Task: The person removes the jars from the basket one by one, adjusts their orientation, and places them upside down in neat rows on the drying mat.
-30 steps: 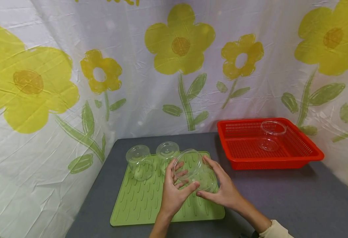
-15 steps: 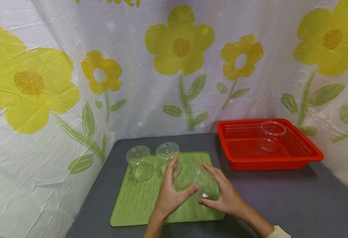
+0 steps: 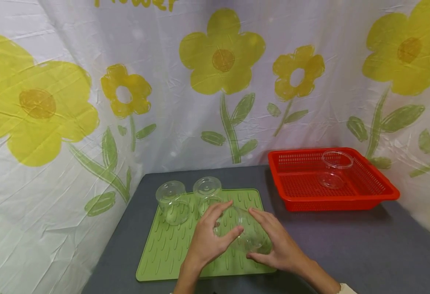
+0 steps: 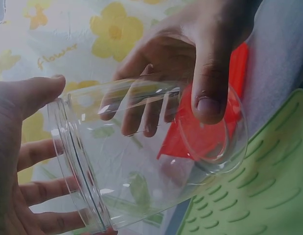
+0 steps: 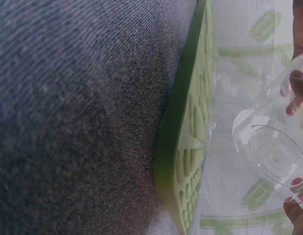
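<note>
A clear plastic cup (image 3: 249, 232) is tipped onto its side between the two hands, over the green ridged mat (image 3: 171, 253). At its rimmed mouth, on the left, my left hand (image 3: 208, 241) grips with the thumb and spread fingers. My right hand (image 3: 282, 243) curves round the base end, thumb on one side and fingers on the other. The left wrist view shows the rim of the cup (image 4: 141, 161) against the left fingers. Only the cup's base and some fingertips show at the edge of the right wrist view.
Two more clear cups, one at the mat's back left (image 3: 172, 202) and another beside it (image 3: 207, 190), stand upside down. A red plastic basket (image 3: 343, 205) sits at the back right, with an upright clear cup (image 3: 335, 165) inside. A flower-printed cloth (image 3: 163, 143) hangs behind the dark table.
Both hands have come down slightly with the cup. Its mouth, which faced up and toward the head camera, has turned to the left, so the cup lies more sideways.
</note>
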The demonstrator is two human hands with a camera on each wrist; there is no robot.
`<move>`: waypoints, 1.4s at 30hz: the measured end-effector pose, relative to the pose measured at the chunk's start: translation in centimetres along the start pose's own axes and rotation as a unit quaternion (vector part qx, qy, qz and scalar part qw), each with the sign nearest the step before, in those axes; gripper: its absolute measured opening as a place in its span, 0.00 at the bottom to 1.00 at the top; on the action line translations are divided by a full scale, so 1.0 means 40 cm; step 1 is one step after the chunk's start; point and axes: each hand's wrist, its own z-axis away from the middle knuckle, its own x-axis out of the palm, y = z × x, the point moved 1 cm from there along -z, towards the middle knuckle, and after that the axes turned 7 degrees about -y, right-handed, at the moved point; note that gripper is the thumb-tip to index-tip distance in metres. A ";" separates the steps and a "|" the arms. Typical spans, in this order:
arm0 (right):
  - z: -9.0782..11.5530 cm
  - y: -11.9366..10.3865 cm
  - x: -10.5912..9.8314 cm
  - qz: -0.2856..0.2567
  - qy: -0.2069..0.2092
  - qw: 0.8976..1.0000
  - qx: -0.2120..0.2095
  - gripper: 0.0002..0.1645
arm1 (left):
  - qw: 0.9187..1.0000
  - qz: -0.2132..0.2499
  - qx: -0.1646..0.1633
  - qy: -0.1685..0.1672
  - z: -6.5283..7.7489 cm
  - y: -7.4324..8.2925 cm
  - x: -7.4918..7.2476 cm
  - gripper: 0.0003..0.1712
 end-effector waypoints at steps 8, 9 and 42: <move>0.006 -0.001 -0.005 -0.007 0.005 1.000 -0.008 0.67 | 0.999 0.045 -0.006 0.021 0.008 -0.007 0.005 0.32; 0.006 -0.002 -0.006 -0.013 0.008 1.000 -0.004 0.68 | 0.998 0.055 -0.009 0.026 0.009 -0.008 0.006 0.31; -0.010 0.000 -0.043 -0.318 0.069 0.945 0.035 0.60 | 0.969 0.240 -0.009 0.056 0.035 -0.042 0.014 0.27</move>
